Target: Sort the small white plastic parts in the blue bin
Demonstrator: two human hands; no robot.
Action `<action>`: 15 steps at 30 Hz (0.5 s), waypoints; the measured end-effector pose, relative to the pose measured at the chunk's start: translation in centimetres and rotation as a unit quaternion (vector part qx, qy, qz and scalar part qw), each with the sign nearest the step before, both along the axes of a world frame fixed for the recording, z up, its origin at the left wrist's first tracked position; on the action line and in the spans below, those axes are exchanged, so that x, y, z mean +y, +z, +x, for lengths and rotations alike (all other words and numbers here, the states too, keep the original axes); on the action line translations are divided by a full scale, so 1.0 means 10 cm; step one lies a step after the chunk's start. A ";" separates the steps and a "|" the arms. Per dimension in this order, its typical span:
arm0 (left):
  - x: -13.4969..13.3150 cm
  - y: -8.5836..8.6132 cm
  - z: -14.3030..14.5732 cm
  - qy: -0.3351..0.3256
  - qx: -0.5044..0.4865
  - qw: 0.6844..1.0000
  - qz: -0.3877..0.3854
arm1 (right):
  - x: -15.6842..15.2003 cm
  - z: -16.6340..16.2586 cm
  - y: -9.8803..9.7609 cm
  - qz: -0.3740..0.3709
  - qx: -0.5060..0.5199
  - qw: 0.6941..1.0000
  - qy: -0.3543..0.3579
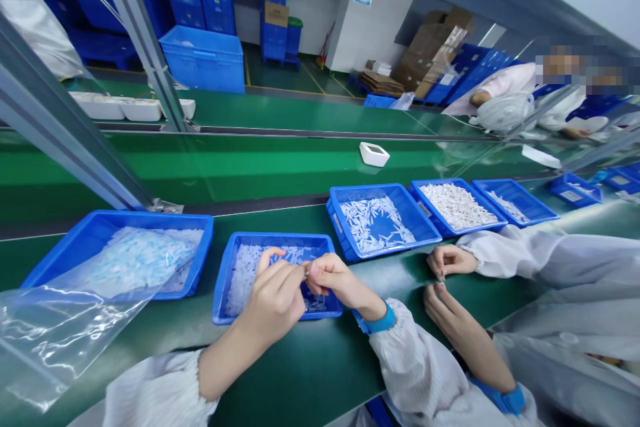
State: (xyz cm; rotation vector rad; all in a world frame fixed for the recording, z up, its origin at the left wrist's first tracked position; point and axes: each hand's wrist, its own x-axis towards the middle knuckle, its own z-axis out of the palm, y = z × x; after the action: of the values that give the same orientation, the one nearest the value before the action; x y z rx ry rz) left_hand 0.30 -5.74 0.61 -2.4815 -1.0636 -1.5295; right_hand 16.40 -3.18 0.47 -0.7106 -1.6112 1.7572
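Note:
My left hand (277, 293) and my right hand (334, 277) meet over a blue tray (220, 300). Their thumbs and fingertips are pinched together around something tiny, too small and covered to make out. My left index finger sticks up a little. In the tray below lie many small translucent white plastic pieces (241, 280), partly hidden by my hands. A blue band (383, 321) circles my right wrist. To the left, a clear plastic bag (135, 260) with pale blue and white pieces lies across another blue tray (65, 260).
A blue tray of white strips (336, 227) and a tray of whitish parts (417, 192) stand to the right. A co-worker's hands (447, 263) work close beside me. A metal post (75, 107) rises at left. A small white device (374, 155) sits on the green belt (280, 167).

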 end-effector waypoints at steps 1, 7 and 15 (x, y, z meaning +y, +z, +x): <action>0.00 0.00 0.00 0.001 0.001 1.000 0.000 | 0.00 0.00 0.00 0.000 -0.003 1.000 0.000; -0.01 0.01 0.01 0.016 0.001 1.000 0.004 | 0.00 -0.01 0.00 0.016 -0.024 1.000 -0.012; -0.02 0.01 0.01 0.018 0.005 1.000 0.008 | -0.06 -0.02 0.06 0.010 -0.096 0.993 -0.070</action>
State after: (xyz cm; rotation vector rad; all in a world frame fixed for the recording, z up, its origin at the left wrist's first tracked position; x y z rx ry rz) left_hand 0.40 -5.92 0.70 -2.4428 -1.0840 -1.5074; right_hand 16.23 -3.79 1.07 -0.9843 -1.6597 1.6104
